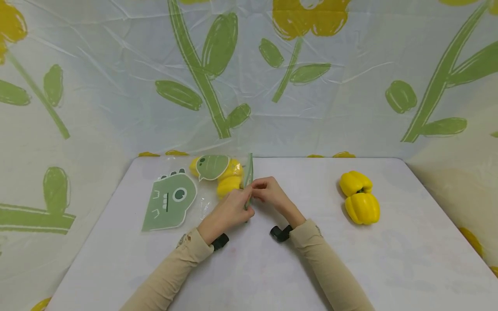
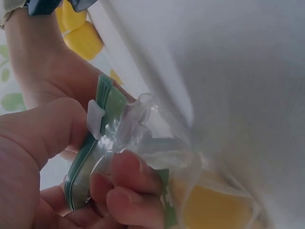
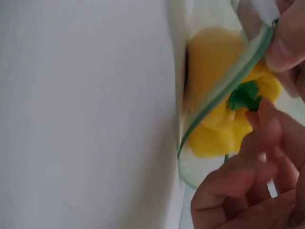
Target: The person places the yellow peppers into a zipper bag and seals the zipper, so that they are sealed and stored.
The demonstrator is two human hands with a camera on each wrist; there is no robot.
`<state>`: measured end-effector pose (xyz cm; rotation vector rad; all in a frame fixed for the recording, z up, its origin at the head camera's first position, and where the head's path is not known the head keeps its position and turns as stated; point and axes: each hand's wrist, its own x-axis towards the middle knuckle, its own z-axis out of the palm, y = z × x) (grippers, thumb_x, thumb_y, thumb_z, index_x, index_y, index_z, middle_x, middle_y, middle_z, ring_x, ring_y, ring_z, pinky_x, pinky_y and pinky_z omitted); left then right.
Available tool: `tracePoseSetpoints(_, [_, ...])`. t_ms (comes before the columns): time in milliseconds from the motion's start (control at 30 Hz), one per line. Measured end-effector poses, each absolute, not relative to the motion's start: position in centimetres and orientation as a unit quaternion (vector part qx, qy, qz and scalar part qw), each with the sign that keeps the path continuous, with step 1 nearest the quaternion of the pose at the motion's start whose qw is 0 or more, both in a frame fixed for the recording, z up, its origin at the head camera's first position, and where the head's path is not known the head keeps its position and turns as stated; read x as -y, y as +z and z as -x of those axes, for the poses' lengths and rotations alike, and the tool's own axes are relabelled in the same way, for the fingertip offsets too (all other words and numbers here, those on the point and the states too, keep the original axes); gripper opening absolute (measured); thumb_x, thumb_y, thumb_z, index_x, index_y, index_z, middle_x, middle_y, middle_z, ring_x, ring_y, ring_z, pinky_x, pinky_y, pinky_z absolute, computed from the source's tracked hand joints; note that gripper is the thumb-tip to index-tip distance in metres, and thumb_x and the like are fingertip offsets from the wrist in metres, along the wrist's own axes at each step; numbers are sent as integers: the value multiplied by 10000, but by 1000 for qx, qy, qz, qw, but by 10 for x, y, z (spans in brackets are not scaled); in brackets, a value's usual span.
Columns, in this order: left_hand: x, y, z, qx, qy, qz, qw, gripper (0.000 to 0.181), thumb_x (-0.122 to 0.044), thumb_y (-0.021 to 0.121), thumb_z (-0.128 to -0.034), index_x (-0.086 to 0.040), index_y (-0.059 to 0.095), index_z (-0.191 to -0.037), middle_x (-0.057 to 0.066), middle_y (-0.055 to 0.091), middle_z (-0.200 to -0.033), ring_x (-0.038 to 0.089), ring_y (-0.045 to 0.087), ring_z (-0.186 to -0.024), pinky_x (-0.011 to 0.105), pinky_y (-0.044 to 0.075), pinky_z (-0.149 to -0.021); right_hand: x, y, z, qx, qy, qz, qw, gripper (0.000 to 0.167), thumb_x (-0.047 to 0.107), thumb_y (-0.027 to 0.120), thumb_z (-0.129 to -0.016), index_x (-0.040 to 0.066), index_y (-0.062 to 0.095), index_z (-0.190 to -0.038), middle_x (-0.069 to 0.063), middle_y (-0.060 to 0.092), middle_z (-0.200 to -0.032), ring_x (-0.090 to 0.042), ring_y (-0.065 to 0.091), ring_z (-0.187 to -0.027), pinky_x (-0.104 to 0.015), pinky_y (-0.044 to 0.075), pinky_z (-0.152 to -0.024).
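Key rel.: zip mouth vs. your hands. The dino-print slider-zip bag (image 1: 169, 205) lay at 9 o'clock from your grip, its green zip strip (image 1: 250, 166) at the 3 o'clock end, long axis approx. 12-to-6, so the mouth faced your R side. Your L hand (image 1: 232, 208) was at the strip's 6 o'clock part; your R hand (image 1: 271, 192) was just beside it, on the 3 o'clock side. Both were abt. equally near the strip; L was nearer the bag body.

Bagged yellow bell peppers (image 1: 228, 185) sat approx. 10 o'clock from your hands, exact no. unclear under the print. In R wrist view a green pepper stem (image 3: 244, 97) showed close by your R fingertips. Two loose yellow bell peppers (image 1: 362, 208) were at 3 o'clock on the table (image 1: 330, 272), side by side, well apart from the bag, nearer your R.

Grip: L was grasping the bag at the strip, partly closed, fingers curled w/ plastic b/w them & thumb. White slider (image 2: 95, 119) was right by your L thumb (image 2: 66, 125); pressed or not, can't tell. R had bent fingers (image 3: 224, 183), tips at/near the bag's lip; pinch or mere touch, can't tell.
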<state>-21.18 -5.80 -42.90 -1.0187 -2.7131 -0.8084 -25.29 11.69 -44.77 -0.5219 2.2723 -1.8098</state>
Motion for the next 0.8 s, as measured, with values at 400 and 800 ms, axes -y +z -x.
tracePoseSetpoints(400, [55, -429, 208, 906, -276, 319, 40, 218, -3, 665, -752, -30, 513, -906, -46, 382, -613, 119, 422, -542, 228, 327, -498, -132, -433, 254, -822, -539, 165, 79, 184, 129, 636, -954, 31, 745, -1064, -196, 561, -676, -109, 380, -503, -236, 321, -491])
tracePoseSetpoints(800, [55, -428, 207, 914, -272, 298, 36, 174, -14, 643, -774, -29, 484, -841, -40, 382, -592, 124, 436, -519, 222, 335, -460, -232, -346, 259, -893, -430, 130, -19, 272, 239, 627, -977, 10, 706, -1100, -123, 645, -775, -171, 520, -618, -238, 440, -557])
